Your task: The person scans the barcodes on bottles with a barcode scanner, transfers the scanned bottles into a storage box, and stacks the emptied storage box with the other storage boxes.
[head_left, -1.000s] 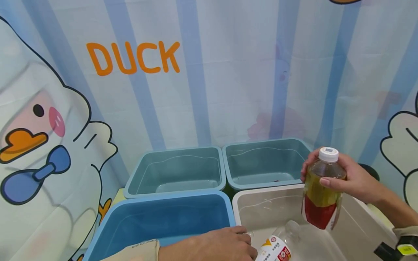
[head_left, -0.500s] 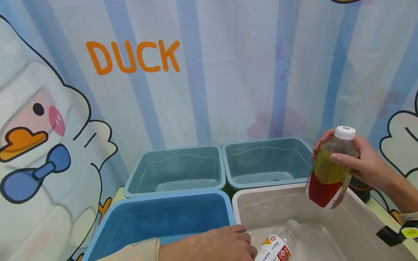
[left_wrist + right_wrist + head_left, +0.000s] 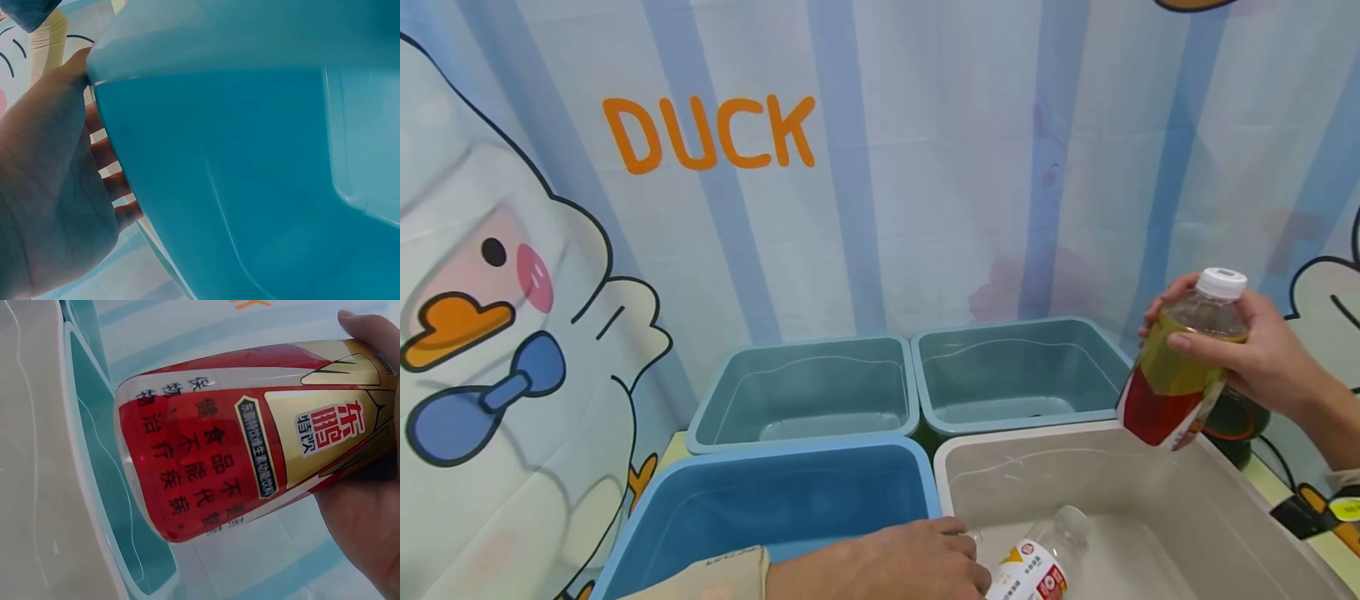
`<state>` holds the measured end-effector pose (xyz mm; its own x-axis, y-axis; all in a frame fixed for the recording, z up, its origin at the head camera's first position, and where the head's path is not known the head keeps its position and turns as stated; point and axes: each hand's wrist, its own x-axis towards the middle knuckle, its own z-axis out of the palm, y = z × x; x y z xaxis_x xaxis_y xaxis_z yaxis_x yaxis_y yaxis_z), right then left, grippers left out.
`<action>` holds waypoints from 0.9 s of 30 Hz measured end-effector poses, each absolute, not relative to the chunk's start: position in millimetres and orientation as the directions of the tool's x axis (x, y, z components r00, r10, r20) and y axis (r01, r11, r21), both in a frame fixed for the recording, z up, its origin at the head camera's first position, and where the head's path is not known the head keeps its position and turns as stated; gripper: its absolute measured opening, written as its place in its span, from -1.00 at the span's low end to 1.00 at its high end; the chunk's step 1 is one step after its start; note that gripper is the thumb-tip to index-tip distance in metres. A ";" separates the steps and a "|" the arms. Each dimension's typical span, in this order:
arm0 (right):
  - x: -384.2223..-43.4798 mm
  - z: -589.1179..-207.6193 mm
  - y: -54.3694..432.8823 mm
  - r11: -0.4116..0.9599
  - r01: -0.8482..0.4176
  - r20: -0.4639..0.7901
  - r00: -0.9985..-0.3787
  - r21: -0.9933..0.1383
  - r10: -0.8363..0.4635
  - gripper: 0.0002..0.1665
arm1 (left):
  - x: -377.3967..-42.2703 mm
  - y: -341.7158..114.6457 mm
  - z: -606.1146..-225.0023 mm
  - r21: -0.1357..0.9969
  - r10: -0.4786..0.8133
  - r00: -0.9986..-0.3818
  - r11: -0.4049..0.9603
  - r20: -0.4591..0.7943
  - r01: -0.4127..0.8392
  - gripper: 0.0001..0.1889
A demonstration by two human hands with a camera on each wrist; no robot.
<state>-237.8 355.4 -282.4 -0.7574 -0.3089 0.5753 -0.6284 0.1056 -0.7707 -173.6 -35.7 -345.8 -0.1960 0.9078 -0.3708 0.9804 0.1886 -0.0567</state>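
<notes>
My right hand grips a plastic drink bottle with a white cap and a red and gold label. The bottle leans, cap to the upper right, above the right back part of the beige bin. In the right wrist view the bottle's red lower part points left. My left hand hooks its fingers over the right rim of the blue bin; in the left wrist view those fingers pass behind the rim. A clear bottle with a white label lies in the beige bin, near my left hand.
Two grey-green bins, one at the back left and one at the back right, stand behind the front pair. A dark object with a cable sits right of the beige bin. A duck-print curtain hangs behind everything.
My right hand has moved up and to the right with the drink bottle, which now tilts more. The left hand has stayed at the blue bin's rim, and the clear bottle lies as before.
</notes>
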 end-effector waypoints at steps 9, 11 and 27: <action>-248.7 -280.2 371.4 0.068 -0.628 0.594 -0.761 -0.775 -0.259 -0.52 | -176.0 -36.3 -349.8 -0.064 0.906 -0.190 0.179 -0.378 0.982 -0.55; -250.7 -280.4 374.9 0.047 -0.631 0.602 -0.757 -0.774 -0.254 -0.52 | -176.0 -36.0 -350.0 -0.066 0.906 -0.192 0.181 -0.378 0.981 -0.55; -264.7 -289.0 398.8 0.076 -0.596 0.590 -0.803 -0.799 -0.085 -0.53 | -174.3 -35.0 -346.1 -0.064 0.899 -0.214 0.205 -0.382 0.977 -0.56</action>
<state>-264.7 398.8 -289.0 -0.8026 -0.0846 0.5905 -0.5961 0.0756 -0.7994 -174.3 -35.0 -346.1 -0.2141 0.8990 -0.3821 0.9766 0.2053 -0.0643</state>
